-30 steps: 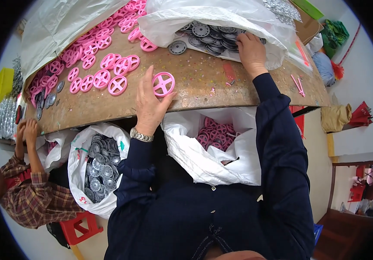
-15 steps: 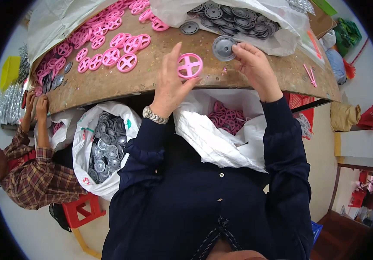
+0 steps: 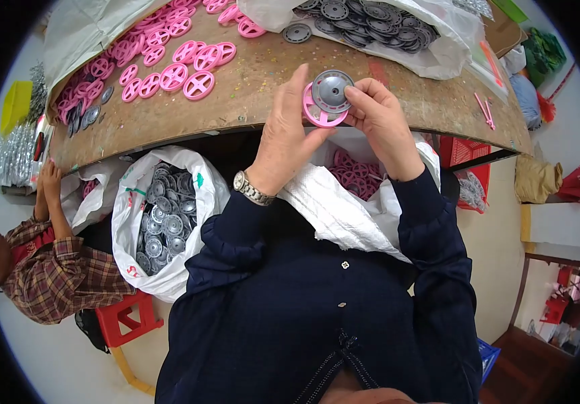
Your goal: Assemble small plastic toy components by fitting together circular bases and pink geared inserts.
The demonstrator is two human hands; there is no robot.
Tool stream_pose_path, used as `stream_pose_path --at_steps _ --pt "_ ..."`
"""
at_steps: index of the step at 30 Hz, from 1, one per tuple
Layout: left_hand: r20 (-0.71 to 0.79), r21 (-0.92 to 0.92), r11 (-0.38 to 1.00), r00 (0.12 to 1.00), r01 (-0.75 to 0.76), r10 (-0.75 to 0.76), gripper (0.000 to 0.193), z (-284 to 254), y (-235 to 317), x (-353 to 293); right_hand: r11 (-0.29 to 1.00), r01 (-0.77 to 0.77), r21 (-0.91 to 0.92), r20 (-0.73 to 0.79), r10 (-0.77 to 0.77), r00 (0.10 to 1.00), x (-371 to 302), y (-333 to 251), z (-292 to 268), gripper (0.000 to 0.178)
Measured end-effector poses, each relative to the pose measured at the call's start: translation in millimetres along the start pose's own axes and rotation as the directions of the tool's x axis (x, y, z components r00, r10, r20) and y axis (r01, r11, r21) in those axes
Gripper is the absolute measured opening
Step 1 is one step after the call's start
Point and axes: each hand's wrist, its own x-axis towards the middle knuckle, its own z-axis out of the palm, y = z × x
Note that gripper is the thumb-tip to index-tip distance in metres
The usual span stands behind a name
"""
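Observation:
Over the table's near edge, my left hand [image 3: 284, 138] holds a pink spoked plastic wheel [image 3: 323, 122] at its left rim, between thumb and fingers. My right hand [image 3: 383, 121] pinches a round grey plastic disc [image 3: 331, 86] by its right edge. The disc lies across the upper part of the pink wheel, covering most of its spokes; whether the two are joined I cannot tell. Below my hands, a white sack [image 3: 334, 219] stands open with pink wheels [image 3: 356, 176] inside.
On the wooden table [image 3: 236, 111] lie loose pink wheels [image 3: 199, 85] and a heap of grey discs [image 3: 377, 25] on white sacking. Another white sack [image 3: 123, 246] of grey discs stands left, beside a co-worker [image 3: 54, 269] in a checked shirt. Pink sticks [image 3: 485, 112] lie at right.
My hands have come together: the grey disc moved left onto the pink wheel, which moved right. The co-worker's hands have drawn back toward the table edge.

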Motion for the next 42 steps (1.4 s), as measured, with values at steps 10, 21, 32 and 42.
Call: stream_pose_path --at_steps 10,21,32,42 --pt "0.463 -0.754 0.240 0.754 0.611 -0.466 0.034 -8.8 12.4 -7.3 0.918 0.264 -0.296 0.018 -0.271 0.962 -14.3 1.5 6.6 0.013" --pt "0.380 -0.734 0.399 0.819 0.550 -0.430 0.027 -5.1 12.2 -14.2 0.897 0.252 -0.362 0.101 -0.231 0.968 -29.8 -4.2 13.5 0.025" --pt "0.194 -0.516 0.759 0.918 0.396 -0.347 0.022 2.7 22.4 -20.1 0.763 0.379 -0.524 0.039 -0.423 0.905 -37.9 8.6 17.4 0.011" --pt "0.318 -0.471 0.751 0.884 0.462 -0.344 0.035 2.3 23.2 -14.3 0.920 0.206 -0.333 0.056 -0.198 0.979 -29.9 4.1 4.9 0.014"
